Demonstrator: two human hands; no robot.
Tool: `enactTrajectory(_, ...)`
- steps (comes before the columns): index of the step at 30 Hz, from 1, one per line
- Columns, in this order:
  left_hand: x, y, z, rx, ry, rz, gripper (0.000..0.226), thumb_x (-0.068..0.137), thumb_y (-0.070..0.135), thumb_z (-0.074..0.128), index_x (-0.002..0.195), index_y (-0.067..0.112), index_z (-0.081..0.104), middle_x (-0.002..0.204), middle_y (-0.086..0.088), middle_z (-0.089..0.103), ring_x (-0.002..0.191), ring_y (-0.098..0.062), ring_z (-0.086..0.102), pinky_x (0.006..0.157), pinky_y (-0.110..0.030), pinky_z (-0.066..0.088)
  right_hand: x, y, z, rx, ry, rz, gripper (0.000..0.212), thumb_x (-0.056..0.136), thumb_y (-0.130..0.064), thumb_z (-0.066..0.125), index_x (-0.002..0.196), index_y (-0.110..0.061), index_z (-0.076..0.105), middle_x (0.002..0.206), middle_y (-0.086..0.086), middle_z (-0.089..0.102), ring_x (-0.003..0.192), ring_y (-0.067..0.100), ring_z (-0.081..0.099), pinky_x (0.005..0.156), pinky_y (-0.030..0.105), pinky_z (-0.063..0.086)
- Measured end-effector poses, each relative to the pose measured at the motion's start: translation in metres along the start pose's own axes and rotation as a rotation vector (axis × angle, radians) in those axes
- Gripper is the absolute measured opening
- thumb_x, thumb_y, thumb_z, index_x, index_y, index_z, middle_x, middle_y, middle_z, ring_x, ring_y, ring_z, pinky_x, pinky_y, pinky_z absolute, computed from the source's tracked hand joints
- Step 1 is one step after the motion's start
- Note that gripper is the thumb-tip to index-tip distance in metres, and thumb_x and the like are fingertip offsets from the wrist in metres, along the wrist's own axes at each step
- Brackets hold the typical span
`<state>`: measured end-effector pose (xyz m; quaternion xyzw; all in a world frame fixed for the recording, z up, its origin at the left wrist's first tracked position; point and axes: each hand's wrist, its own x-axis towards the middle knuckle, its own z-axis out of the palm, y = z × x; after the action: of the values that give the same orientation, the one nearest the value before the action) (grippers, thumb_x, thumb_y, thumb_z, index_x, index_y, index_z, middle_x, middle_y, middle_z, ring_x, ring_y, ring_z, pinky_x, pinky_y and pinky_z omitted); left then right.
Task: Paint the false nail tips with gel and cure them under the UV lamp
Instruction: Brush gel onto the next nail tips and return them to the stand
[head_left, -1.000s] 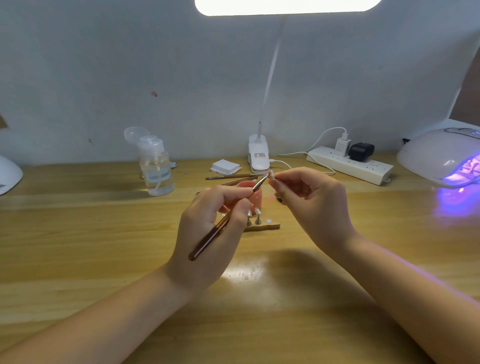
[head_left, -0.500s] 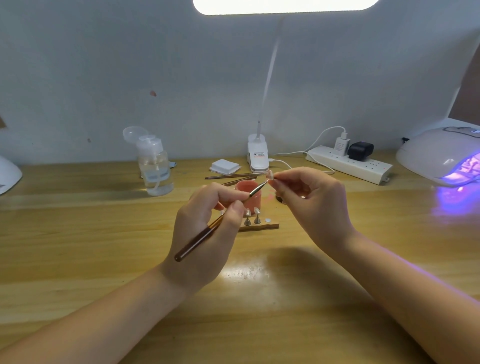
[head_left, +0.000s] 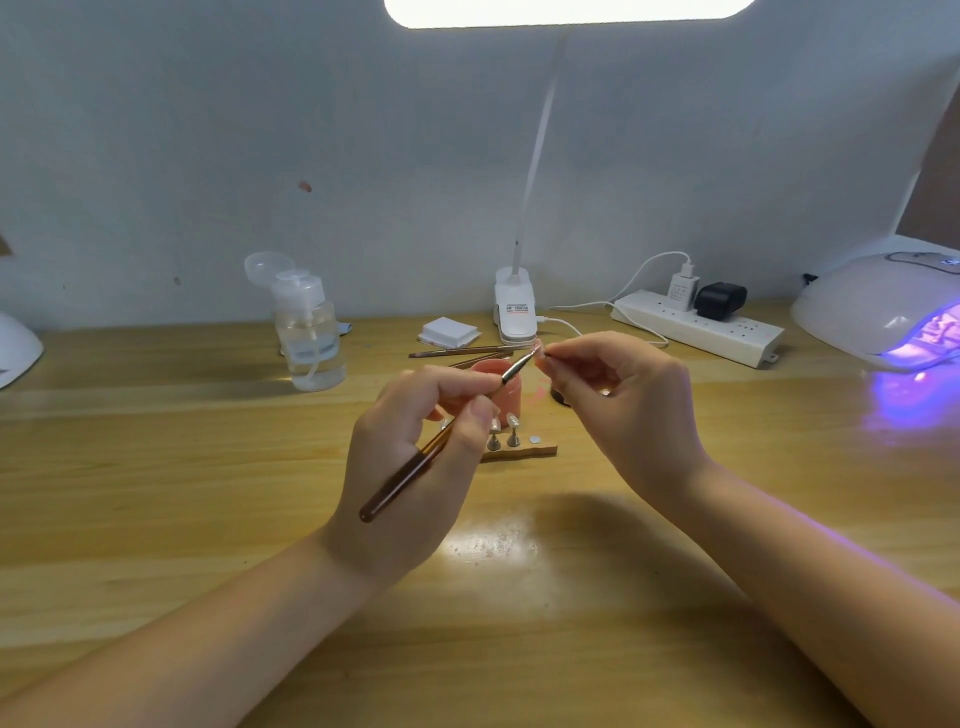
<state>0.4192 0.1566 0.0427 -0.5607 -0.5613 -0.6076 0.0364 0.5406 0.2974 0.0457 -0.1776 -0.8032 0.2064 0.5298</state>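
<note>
A person is sitting at a wooden table (head_left: 156, 519), seen from a camera on their head looking down at both bare hands. At far left, near the wall, a clear pump bottle (head_left: 309, 332) is standing with its cap flipped open. Moving right, the left hand (head_left: 415, 467) is curling its fingers around a brown brush (head_left: 441, 441), gripping it like a pen with the bristle end angled up and to the right. Behind that hand, a pink gel pot (head_left: 501, 387) is standing, and just in front of it a small wooden stand (head_left: 519, 449) is holding at least two more tips upright on pegs. At centre, the brush tip is touching a small false nail tip (head_left: 537, 352), which the right hand (head_left: 628, 410) is pinching between thumb and fingertip, raised above the table. A white power strip (head_left: 696, 327) is lying further right by the wall. At far right, the UV lamp (head_left: 883, 306) is glowing violet, well apart from the hands.

The painting step appears to be in hand. The next move likely calls for steady, even strokes, then carrying the tip across to the lamp.
</note>
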Motion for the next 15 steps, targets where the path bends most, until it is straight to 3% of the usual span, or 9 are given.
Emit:
enactTrajectory(5, 0.002, -0.0007, 0.0001, 0.047, -0.03, 0.017, 0.018, 0.088, 0.034, 0.051, 0.1, 0.032, 0.065, 0.09, 0.017, 0.067, 0.09, -0.009, 0.061, 0.077, -0.023, 0.047, 0.0008, 0.0003, -0.0008, -0.007, 0.005, -0.004, 0.015, 0.083, -0.01, 0.074, 0.098, -0.006, 0.074, 0.086, 0.003, 0.072, 0.076, 0.014, 0.067, 0.072, 0.031, 0.056)
enactTrajectory(9, 0.0002, -0.0013, -0.0009, 0.035, -0.035, 0.025, 0.017, 0.084, 0.031, 0.05, 0.091, 0.029, 0.065, 0.084, 0.012, 0.066, 0.087, -0.012, 0.062, 0.077, -0.024, 0.048, 0.0015, 0.0008, -0.0015, -0.014, 0.024, -0.009, 0.015, 0.084, -0.011, 0.074, 0.098, -0.006, 0.075, 0.087, 0.003, 0.072, 0.077, 0.012, 0.067, 0.072, 0.027, 0.056)
enactTrajectory(15, 0.003, 0.0013, -0.0001, 0.06, -0.025, 0.029, 0.019, 0.09, 0.033, 0.053, 0.104, 0.031, 0.065, 0.094, 0.016, 0.068, 0.091, -0.009, 0.061, 0.079, -0.025, 0.048, 0.0016, 0.0004, -0.0013, -0.039, 0.004, -0.049, 0.015, 0.084, -0.01, 0.073, 0.098, -0.005, 0.075, 0.088, 0.005, 0.073, 0.077, 0.015, 0.068, 0.071, 0.029, 0.056)
